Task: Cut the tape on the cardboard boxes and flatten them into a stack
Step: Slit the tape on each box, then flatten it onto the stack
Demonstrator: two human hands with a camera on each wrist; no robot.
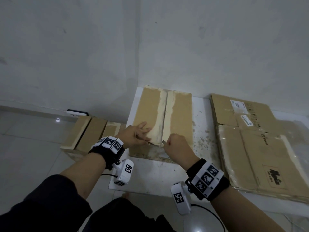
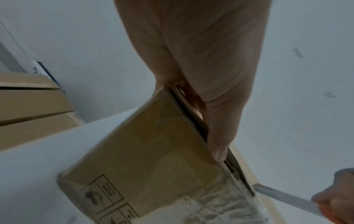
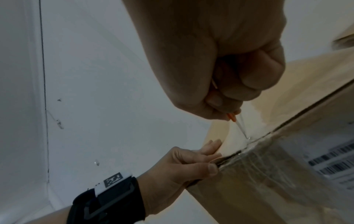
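A brown cardboard box (image 1: 180,114) stands on the white table (image 1: 155,178), its two top flaps meeting at a centre seam with pale tape residue. My left hand (image 1: 137,134) pinches the near edge of the left flap (image 2: 153,136), fingers on top and thumb (image 3: 208,169) at the front edge. My right hand (image 1: 177,144) is fisted round a box cutter (image 3: 234,118) with an orange body. The cutter's blade (image 2: 283,195) meets the clear tape (image 3: 254,151) at the box's near top edge, by the seam.
A stack of flattened boxes (image 1: 260,148) lies on the table at the right. Several upright boxes (image 1: 88,131) stand on the tiled floor at the left, near a wall socket (image 1: 76,113). White walls meet in a corner behind the table.
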